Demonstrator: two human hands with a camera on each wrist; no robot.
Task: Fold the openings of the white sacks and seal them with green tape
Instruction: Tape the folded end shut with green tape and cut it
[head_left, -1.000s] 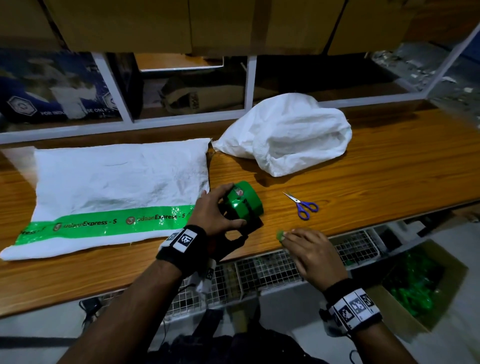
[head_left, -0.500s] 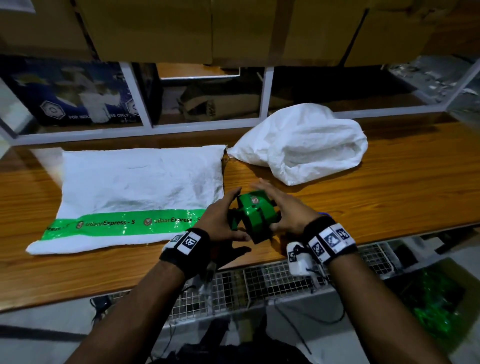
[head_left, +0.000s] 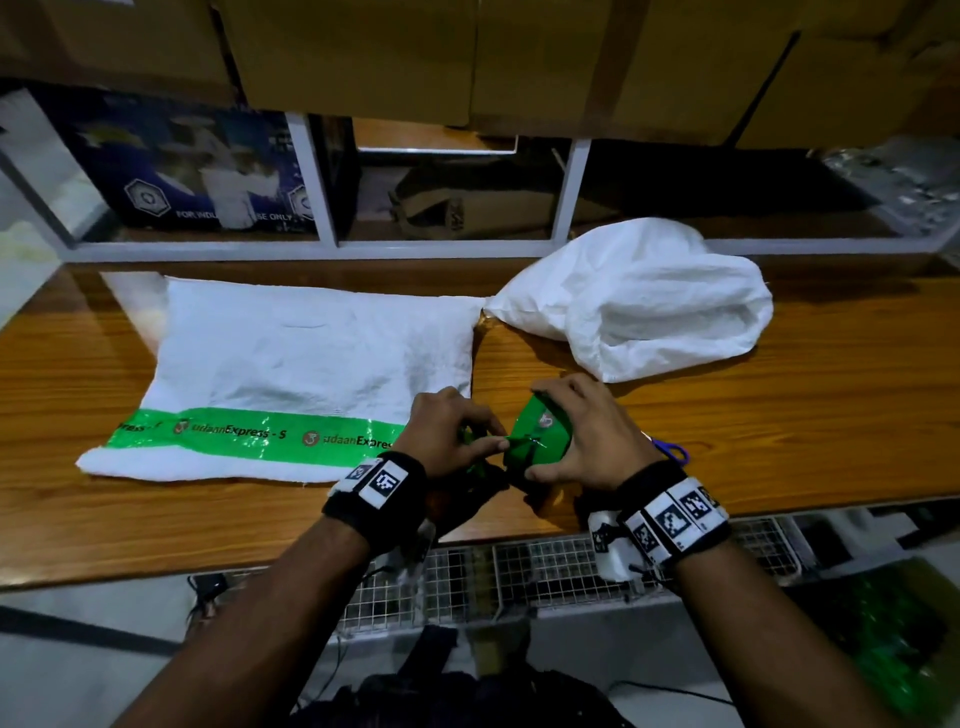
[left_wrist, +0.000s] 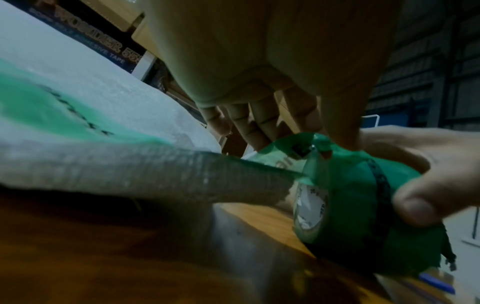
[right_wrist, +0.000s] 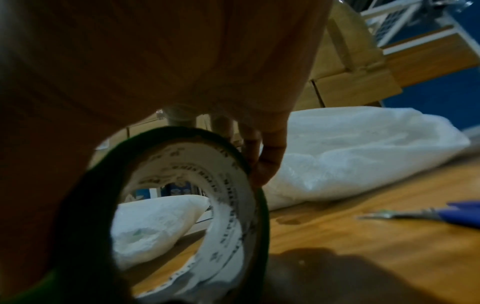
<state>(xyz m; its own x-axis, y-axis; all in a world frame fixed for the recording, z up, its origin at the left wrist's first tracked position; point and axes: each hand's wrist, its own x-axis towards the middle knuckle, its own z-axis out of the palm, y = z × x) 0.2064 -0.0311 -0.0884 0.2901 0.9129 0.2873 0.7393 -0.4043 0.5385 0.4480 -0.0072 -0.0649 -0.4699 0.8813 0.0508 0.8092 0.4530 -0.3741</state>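
Two white sacks lie on the wooden surface: a flat sack at the left, already folded and sealed with a strip of green tape along its near edge, and a lumpy, unsealed sack further back at the right. Both hands work the tape roll at the near edge, between the sacks. The right hand grasps the roll, fingers curled over its top and thumb under its near side, while the left hand pinches the loose end of tape coming off it. The step in hand looks like freeing a fresh length of tape for the second sack. The next move likely calls for pulling out a long enough strip without letting it stick to itself, then folding that sack's opening flat before laying the tape across. Blue-handled scissors lie just right of the right hand, ready for the cut. A second earlier the left hand alone held the roll and the right rested apart on the surface; half a second ago it had joined the roll, and now the left has shifted to the tape end.
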